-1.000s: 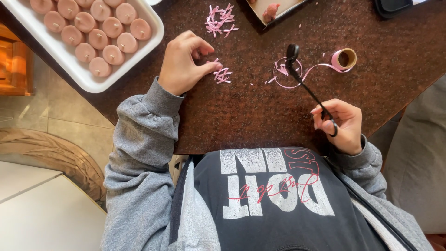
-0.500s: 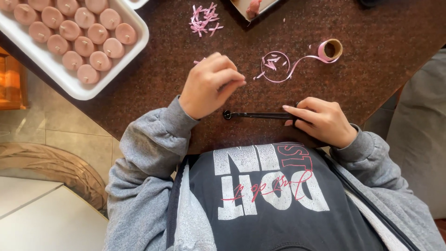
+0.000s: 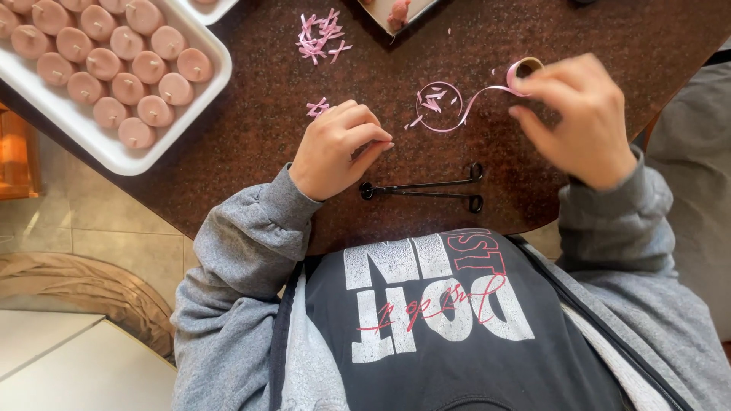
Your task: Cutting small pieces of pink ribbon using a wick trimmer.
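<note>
My left hand (image 3: 335,148) rests on the dark table with its fingertips pinched together; I see nothing between them. A few pink ribbon snippets (image 3: 317,107) lie just beyond it. My right hand (image 3: 580,122), blurred, is at the small pink ribbon spool (image 3: 525,70), with fingers closing around it. The loose ribbon tail (image 3: 464,106) curls left from the spool into a loop around more snippets. A black scissor-like trimmer (image 3: 426,188) lies flat on the table between my hands, held by neither.
A white tray (image 3: 114,156) holding several pink candles sits at the far left. Another heap of pink snippets (image 3: 320,34) lies at the back. A box corner (image 3: 396,19) shows at the top edge. The table edge (image 3: 228,221) runs diagonally near my left sleeve.
My right hand has let go of the black trimmer, which now lies on the table, and has moved up to the ribbon spool. My left hand stays pinched near the snippets.
</note>
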